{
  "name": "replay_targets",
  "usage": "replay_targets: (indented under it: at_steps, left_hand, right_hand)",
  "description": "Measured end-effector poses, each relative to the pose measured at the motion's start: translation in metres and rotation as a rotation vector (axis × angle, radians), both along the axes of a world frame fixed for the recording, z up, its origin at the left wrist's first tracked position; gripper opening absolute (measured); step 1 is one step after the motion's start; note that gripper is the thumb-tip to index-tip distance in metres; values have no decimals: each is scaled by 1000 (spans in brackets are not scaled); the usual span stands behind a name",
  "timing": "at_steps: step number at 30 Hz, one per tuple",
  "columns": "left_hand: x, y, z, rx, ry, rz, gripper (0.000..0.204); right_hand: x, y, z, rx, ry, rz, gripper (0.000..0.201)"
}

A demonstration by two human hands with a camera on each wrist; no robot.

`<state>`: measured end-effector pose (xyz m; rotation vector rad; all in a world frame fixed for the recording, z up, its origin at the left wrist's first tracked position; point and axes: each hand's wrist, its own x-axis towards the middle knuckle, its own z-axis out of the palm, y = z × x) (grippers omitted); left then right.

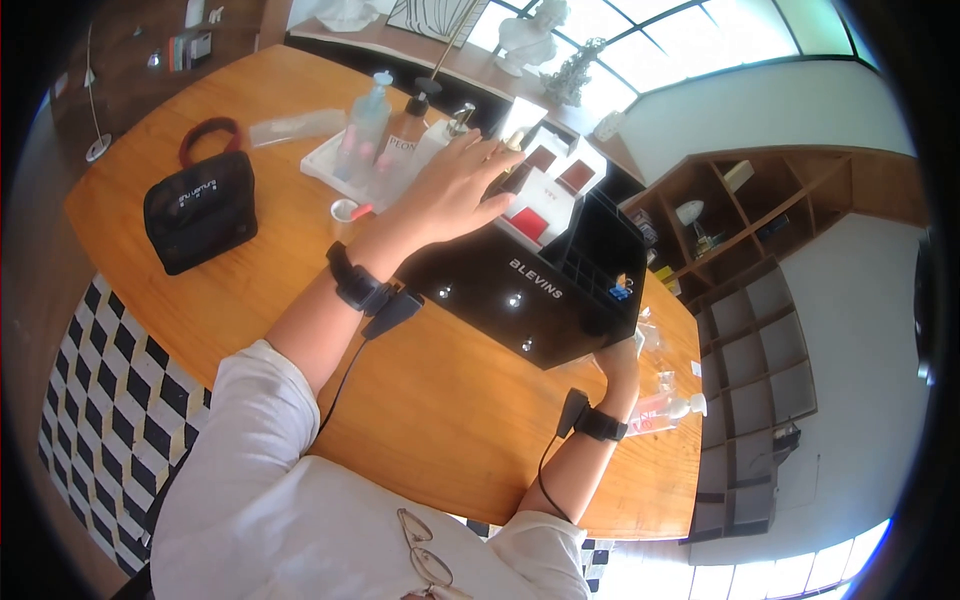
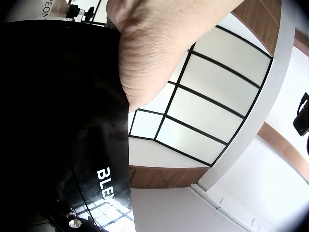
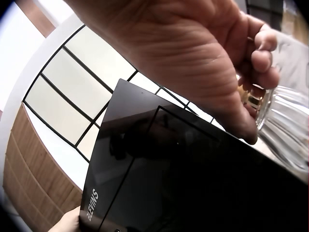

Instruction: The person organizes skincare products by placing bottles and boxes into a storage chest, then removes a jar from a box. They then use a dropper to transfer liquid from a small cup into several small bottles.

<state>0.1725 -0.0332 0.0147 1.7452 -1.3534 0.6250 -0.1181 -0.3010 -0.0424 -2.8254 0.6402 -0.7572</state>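
A glossy black organizer box [image 1: 480, 290] marked BLEVINS, with clear knobs on its front, stands on the table. My left hand [image 1: 455, 190] lies over its left end, fingers stretched toward the white boxes [image 1: 540, 205] in its top. The left wrist view shows the heel of that hand at the edge of the black box [image 2: 67, 106]; its fingertips are hidden there. At the right end of the organizer, my right hand [image 3: 207, 63] pinches the gold neck of a clear ribbed glass bottle [image 3: 287, 125] between thumb and fingers.
Pump bottles [image 1: 405, 130] stand in a white tray [image 1: 325, 165] behind my left arm. A black pouch [image 1: 200, 215] lies farther left, near a small white cup [image 1: 345, 211]. A pink pump bottle [image 1: 655, 410] lies by my right wrist. A blue clip [image 1: 621, 288] sits in the organizer.
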Motion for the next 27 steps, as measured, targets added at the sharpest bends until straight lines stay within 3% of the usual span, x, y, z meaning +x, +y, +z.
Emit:
replay_targets:
  at_steps: [27]
  left_hand:
    - [-2,0,-2,-8,5,5,36]
  right_hand:
    - [5,8,4,92,27,-90,47]
